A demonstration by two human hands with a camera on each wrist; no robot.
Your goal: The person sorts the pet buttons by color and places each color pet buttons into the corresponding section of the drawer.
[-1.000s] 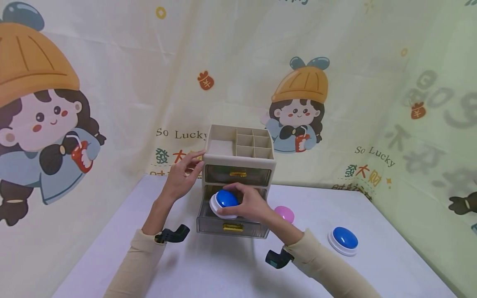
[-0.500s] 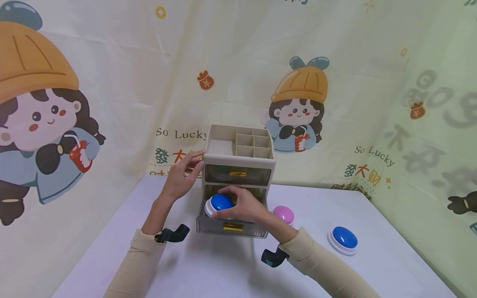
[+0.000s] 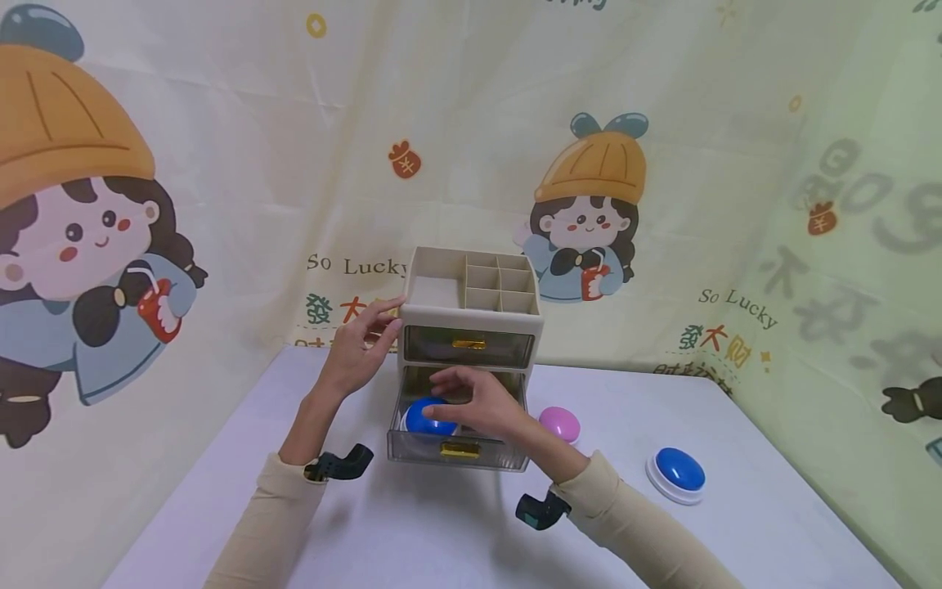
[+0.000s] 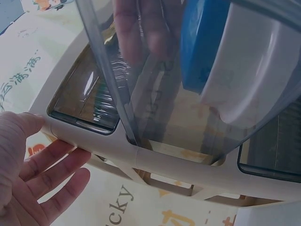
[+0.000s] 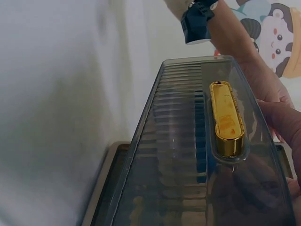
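A blue push button with a white base (image 3: 421,420) lies at the left of the pulled-out clear drawer (image 3: 493,455). Over it is my right hand (image 3: 486,402), thumb at the blue dome and fingers spread above the drawer. The left wrist view shows the white base (image 4: 254,61) through the clear plastic. My left hand (image 3: 353,352) touches the left side of the beige desktop drawer unit (image 3: 474,317) with loosely extended fingers. Seen from the right wrist, the drawer's gold handle (image 5: 226,117) faces the camera, and the right hand is partly hidden behind the drawer.
To the right of the unit a pink button (image 3: 561,424) stands on the white table (image 3: 603,540), partly behind the right forearm. Farther right sits another blue button (image 3: 679,473). The upper drawer (image 3: 434,345) is closed. A printed curtain (image 3: 471,123) hangs behind.
The blue button has gone down and slightly left into the open drawer. My right hand's fingers have loosened from it. The left hand has stayed at the unit's side.
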